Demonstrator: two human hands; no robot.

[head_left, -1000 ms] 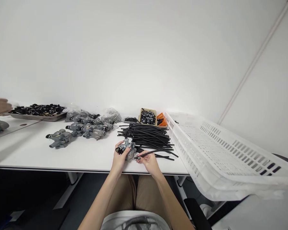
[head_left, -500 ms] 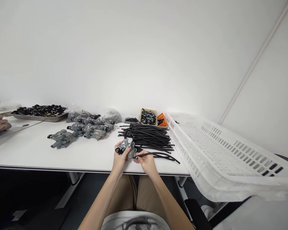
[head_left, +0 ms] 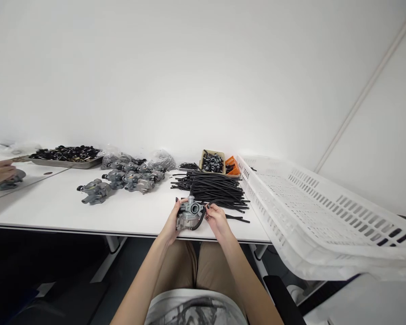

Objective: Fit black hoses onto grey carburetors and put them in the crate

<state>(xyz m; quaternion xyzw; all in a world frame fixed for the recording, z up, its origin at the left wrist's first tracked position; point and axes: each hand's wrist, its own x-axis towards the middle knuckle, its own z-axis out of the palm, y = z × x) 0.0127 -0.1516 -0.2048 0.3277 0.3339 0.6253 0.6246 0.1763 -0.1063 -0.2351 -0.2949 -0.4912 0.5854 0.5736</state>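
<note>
My left hand [head_left: 172,222] is closed round the left side of a grey metal carburetor [head_left: 188,221], held just above the table's front edge with its round bore facing me. A black rubber hose [head_left: 199,221] bends up from the carburetor's lower part along its right side. My right hand [head_left: 217,218] pinches that hose beside the carburetor. Right behind my hands lies a pile of black hoses [head_left: 216,187], and a few loose ones stick out to the right of my right hand.
More carburetors [head_left: 131,178] stand to the left, one [head_left: 94,190] nearer me. Behind are a tan bin [head_left: 202,161] of small parts, an orange basket [head_left: 232,165] and a metal tray [head_left: 84,164]. White crates [head_left: 291,216] flank the right. Another person's hand [head_left: 0,173] works far left.
The carburetor has turned so its bore faces me. The hose, straight out to the right before, now curves up along the carburetor's side. My right hand has moved up along it.
</note>
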